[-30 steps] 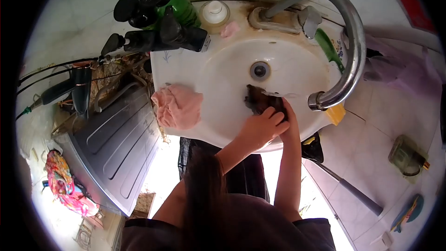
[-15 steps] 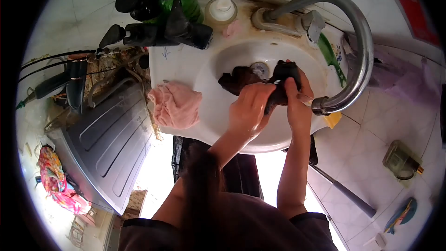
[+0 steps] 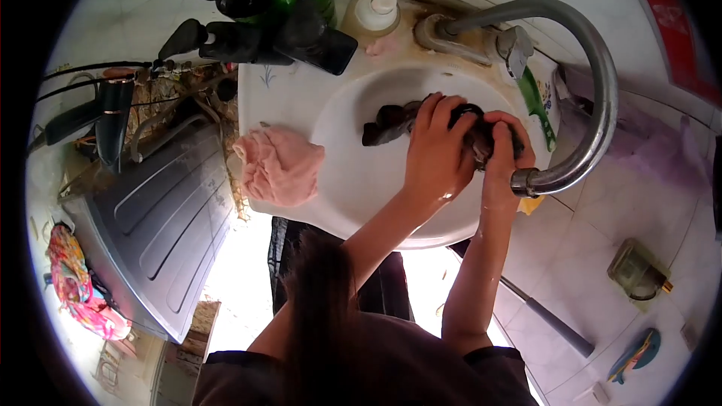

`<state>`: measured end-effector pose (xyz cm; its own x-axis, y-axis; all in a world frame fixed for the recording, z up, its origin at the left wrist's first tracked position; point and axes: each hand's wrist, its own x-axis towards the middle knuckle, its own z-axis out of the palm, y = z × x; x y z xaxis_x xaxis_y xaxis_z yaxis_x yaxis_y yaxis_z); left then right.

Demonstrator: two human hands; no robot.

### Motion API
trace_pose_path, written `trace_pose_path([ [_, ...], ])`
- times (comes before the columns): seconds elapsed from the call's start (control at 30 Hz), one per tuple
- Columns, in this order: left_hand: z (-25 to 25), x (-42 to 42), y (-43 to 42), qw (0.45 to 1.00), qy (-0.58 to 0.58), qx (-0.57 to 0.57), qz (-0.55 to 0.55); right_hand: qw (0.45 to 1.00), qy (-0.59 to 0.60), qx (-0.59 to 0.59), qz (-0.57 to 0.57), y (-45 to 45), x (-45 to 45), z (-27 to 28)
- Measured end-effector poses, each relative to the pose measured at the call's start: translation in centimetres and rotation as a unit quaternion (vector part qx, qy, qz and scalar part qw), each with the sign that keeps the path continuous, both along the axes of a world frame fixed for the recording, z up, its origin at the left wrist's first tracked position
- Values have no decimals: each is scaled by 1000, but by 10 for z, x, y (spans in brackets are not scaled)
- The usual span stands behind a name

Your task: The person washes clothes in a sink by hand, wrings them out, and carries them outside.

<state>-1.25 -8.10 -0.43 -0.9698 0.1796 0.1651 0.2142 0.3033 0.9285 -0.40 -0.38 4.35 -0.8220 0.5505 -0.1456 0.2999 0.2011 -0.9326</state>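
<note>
Both hands are over the white sink basin (image 3: pixel 353 173), on a wet dark cloth (image 3: pixel 391 125). My left hand (image 3: pixel 440 152) has its fingers curled over the middle of the cloth, and one end trails to the left across the basin. Bunched cloth fills my right hand (image 3: pixel 505 146), its fingers wrapped round it just above the faucet spout (image 3: pixel 525 182). The drain is hidden behind the cloth and my left hand.
A pink cloth (image 3: pixel 280 165) lies on the sink's left rim. Dark pump bottles (image 3: pixel 316 41) and a white-capped jar (image 3: pixel 378 12) stand at the back left. A green comb (image 3: pixel 535 109) rests on the right rim, with a grey washing machine (image 3: pixel 162 218) at left.
Since the earlier frames, both hands have moved up and to the right in the basin. The cloth's right part is now bunched between them, and the whole view has shifted slightly.
</note>
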Motion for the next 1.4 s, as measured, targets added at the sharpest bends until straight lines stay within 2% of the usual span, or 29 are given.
trace_pose_path([
  [0.07, 4, -7, 7, 1000, -8, -1, 7, 1000, 20, 10, 5, 2, -2, 5],
  [0.13, 9, -15, 11, 997, 7, -81, -10, 999, 6, 48, -22, 4, -3, 7],
  [0.27, 12, -26, 19, 991, 49, -120, -34, 998, 4, 58, 10, 21, 4, -1],
  [0.37, 19, -29, 25, 987, 101, -90, -88, 981, -28, 188, -38, 29, 15, -9],
  [0.5, 25, -20, 22, 988, 28, -89, -120, 994, -2, 99, -52, 43, 35, -27],
  [0.57, 24, -16, 14, 987, 12, -89, -130, 999, -9, 30, 16, 42, 42, -28],
  [0.6, 23, -14, 9, 991, -34, -72, -108, 999, -9, 30, 15, 42, 42, -31],
  [0.63, 22, -11, 4, 991, -82, -57, -87, 995, 11, 84, 51, 41, 42, -35],
  [0.67, 22, -9, -3, 991, -82, -60, -89, 986, 31, 137, 88, 39, 41, -38],
  [0.73, 25, -7, -16, 984, -128, -91, -81, 981, 13, 154, 119, 30, 41, -39],
  [0.77, 23, -3, -18, 984, -127, -95, -83, 973, -16, 141, 180, 24, 43, -36],
  [0.8, 19, 2, -20, 991, -78, -62, -86, 961, -44, 128, 241, 19, 45, -36],
  [0.83, 17, 6, -22, 995, -31, -29, -90, 942, -42, 221, 250, 20, 48, -47],
  [0.87, 20, 9, -23, 995, -31, -32, -93, 943, -43, 217, 247, 15, 45, -47],
  [0.93, 27, 15, -22, 994, 81, 23, -63, 983, -35, 113, 143, 3, 36, -42],
  [0.97, 28, 19, -21, 994, 82, 21, -63, 994, -55, -83, 45, 1, 36, -45],
  [1.0, 28, 24, -22, 994, 79, 5, -75, 994, -54, -86, 45, -2, 35, -45],
  [1.07, 30, 31, -23, 994, 74, -10, -86, 994, 32, -99, 15, -8, 33, -43],
  [1.17, 35, 34, -23, 996, 48, 19, -76, 996, -32, -73, 39, -8, 47, -55],
  [1.27, 39, 41, -22, 994, 73, 62, -58, 995, -43, -50, 76, -12, 54, -61],
  [1.33, 39, 48, -18, 978, 148, 117, -90, 993, -47, -52, 94, -11, 54, -65],
  [1.4, 36, 50, -24, 976, 149, 121, -107, 990, -53, -78, 109, -10, 54, -68],
])
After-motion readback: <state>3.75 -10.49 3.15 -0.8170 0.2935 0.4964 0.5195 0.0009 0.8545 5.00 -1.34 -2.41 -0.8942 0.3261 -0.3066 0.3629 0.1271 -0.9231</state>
